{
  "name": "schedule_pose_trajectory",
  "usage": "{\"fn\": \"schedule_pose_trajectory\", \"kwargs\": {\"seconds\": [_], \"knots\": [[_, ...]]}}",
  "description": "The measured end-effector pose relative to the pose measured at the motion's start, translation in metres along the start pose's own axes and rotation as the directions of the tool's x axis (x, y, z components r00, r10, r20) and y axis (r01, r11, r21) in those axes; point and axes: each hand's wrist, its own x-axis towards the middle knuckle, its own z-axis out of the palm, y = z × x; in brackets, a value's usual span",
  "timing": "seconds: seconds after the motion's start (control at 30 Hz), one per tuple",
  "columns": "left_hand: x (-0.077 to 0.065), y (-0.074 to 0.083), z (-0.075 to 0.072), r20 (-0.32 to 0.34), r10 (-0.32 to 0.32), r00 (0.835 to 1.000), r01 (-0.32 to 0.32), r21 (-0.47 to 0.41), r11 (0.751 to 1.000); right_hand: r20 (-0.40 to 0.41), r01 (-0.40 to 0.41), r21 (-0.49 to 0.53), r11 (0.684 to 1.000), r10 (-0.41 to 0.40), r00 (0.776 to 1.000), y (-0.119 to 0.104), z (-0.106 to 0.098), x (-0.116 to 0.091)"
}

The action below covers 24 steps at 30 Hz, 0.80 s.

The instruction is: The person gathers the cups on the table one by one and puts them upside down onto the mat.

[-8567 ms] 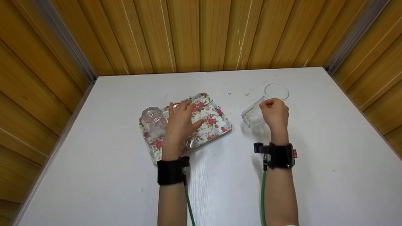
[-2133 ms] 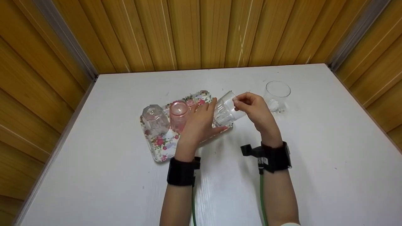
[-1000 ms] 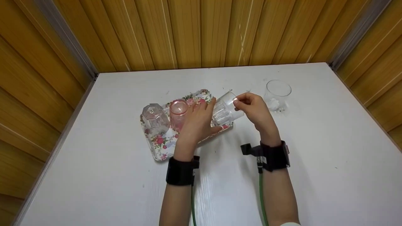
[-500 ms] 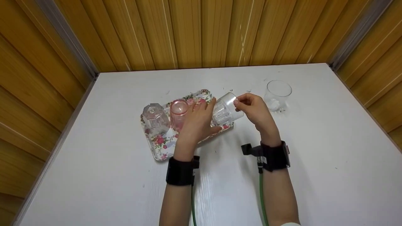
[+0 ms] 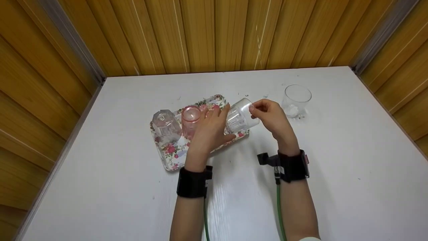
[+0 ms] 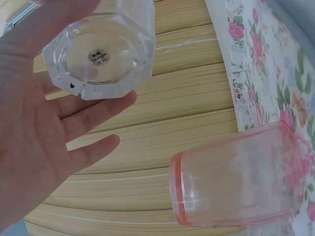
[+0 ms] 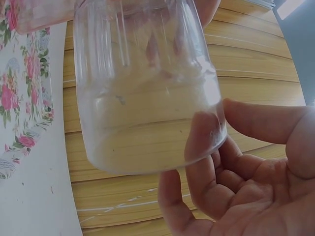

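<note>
In the head view, a clear glass tumbler (image 5: pixel 240 115) is held tilted over the right end of the flowered tray (image 5: pixel 172 164), base to the left, rim to the right. My left hand (image 5: pixel 210 129) holds its base end between thumb and fingers; the left wrist view shows the many-sided base (image 6: pixel 98 56) with a small label. With thumb and finger, my right hand (image 5: pixel 272 115) pinches the rim, seen close in the right wrist view. A pink glass (image 5: pixel 190 122) stands upside down on the tray beside my left hand, partly hidden by it.
Another clear glass (image 5: pixel 165 125) stands upside down at the tray's left end. A wider glass (image 5: pixel 296 100) stands upright at the back right, with something white at its bottom. Small crumbs (image 5: pixel 246 95) lie behind the tray. Wood-look panels (image 5: pixel 197 36) wall the white table.
Compared with 8.6 seconds ago, the right hand has brought the tumbler leftward, and the left hand holds it too. The pink glass now shows on the tray. Almost nothing moved this last second.
</note>
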Motion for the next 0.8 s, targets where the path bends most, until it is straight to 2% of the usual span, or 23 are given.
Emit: {"fn": "schedule_pose_trajectory", "kwargs": {"seconds": [0.8], "knots": [[-0.0003,0.0008,-0.0025,-0.001,-0.006,1.0,0.006,-0.019,1.0,0.0,0.011,-0.002,1.0,-0.011,1.0,0.0012,-0.0006,-0.0005]]}}
